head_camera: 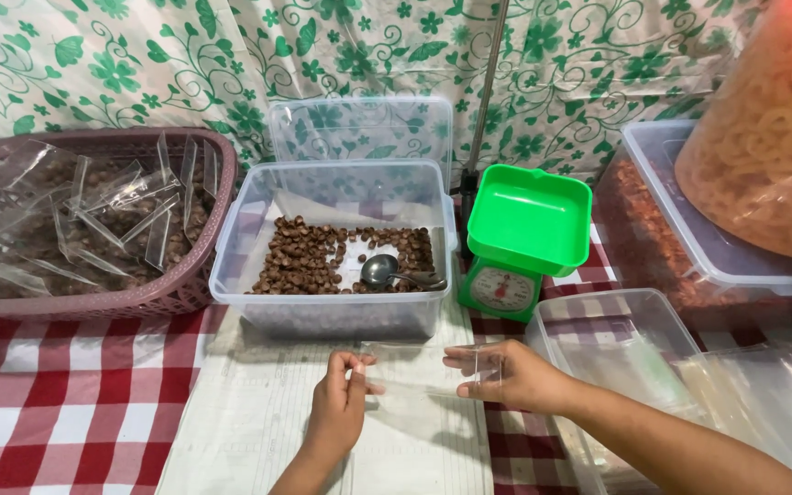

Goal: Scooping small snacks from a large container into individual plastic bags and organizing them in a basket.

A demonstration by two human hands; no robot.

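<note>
Lower centre of frame: left hand [339,403] and right hand [506,376] pinch opposite edges of a clear plastic bag [423,376], fingers clamped on it, below the container of brown pellets [336,252].

Cut off at the edges

The orange snack jar [772,137] runs past the top and right edges; the pink basket [185,284] is clipped left; both forearms leave the bottom.

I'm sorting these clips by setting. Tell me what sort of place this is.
Probably a small home or stall snack-packing table. A green weighing scale, a clear tub of brown snack pieces with a spoon, and a basket of filled clear bags suggest it.
</note>
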